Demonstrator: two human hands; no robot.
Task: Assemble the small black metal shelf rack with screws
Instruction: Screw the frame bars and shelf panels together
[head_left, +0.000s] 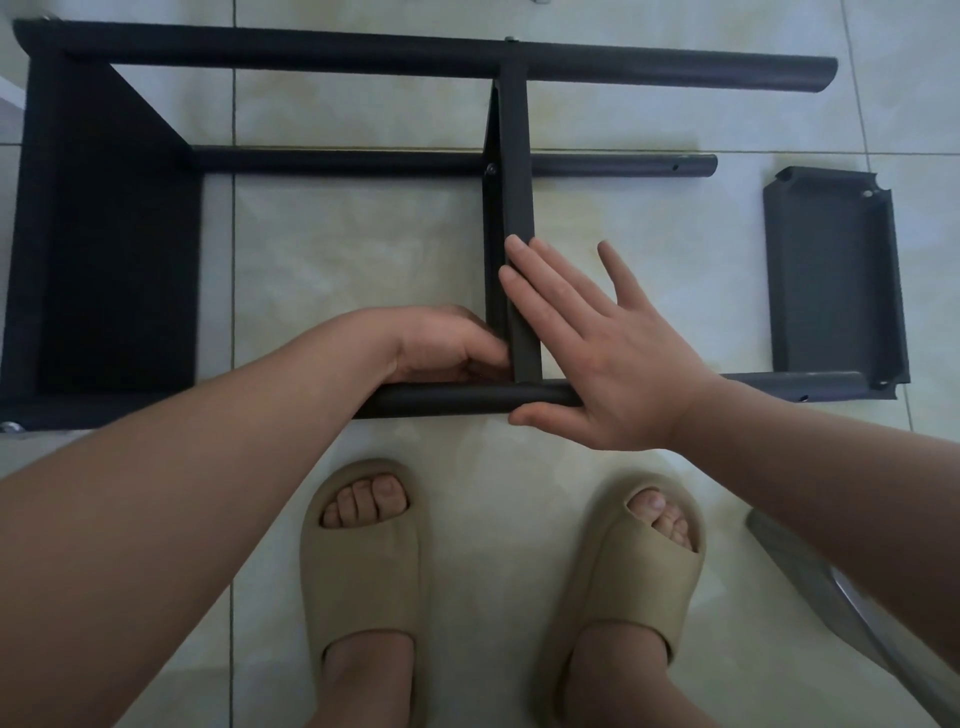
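Far left of the middle shelf (517, 156), the rack (31, 234) lay on its side on the tiled floor (363, 249), its end shelf (114, 234) closing off that end. From there 3 poles ran across to the middle shelf and on past it: the far pole (363, 52), the middle pole (337, 160) and the near pole (452, 400). A screw (490, 168) sat right where the middle pole met the middle shelf.

And the left hand (441, 345) was tucked into the corner just left of the middle shelf, right above the near pole, thumb against the panel, fingers curled out of sight. Whether they had hold of anything, I could not tell.

The middle shelf itself stood on edge, crossing all 3 poles.

Just right of it, the right hand (608, 358) lay flat and wide, fingers straight, 2 fingertips resting on the shelf's edge, palm over the near pole, thumb under it. It gripped nothing.

Well right of the middle shelf, 1 loose shelf (826, 275) lay face up on the floor, its near corner at the near pole's end.

Nearer the person than the middle shelf were 2 beige slippers (363, 566), and further right a grey strip (810, 577), too blurred to name.
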